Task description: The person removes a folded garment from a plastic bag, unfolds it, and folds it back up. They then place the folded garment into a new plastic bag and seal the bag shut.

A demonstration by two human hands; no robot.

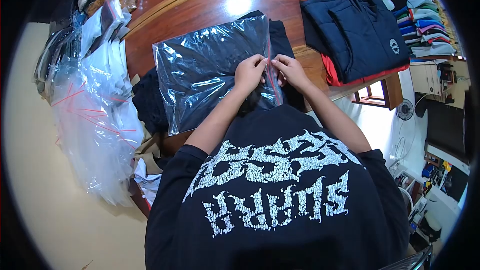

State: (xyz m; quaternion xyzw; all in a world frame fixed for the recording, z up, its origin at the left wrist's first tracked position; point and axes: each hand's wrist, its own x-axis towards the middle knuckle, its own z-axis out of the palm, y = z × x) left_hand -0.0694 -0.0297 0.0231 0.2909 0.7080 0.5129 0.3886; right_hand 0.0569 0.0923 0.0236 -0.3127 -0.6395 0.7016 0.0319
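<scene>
A clear plastic zip bag (pixel 210 65) lies flat on the wooden table with a dark folded garment inside. Its red zip strip runs along the right side, close to my body at the lower end. My left hand (pixel 250 74) pinches the bag just left of this strip, fingertips closed on the plastic. Right beside it, my right hand (pixel 291 71) grips the strip edge from the other side, thumb and fingers pressed together. Some fingertips are hidden behind the hands. Black cloth (pixel 281 35) shows from under the bag's right side.
A folded navy jacket (pixel 370 42) rests on red cloth (pixel 334 72) at the table's right edge. Loose clear bags with red strips (pixel 95 130) hang at the left. Stacked clothes (pixel 430 25) stand at the far right, above a fan (pixel 404 109). The wooden table (pixel 200 7) has a glossy top.
</scene>
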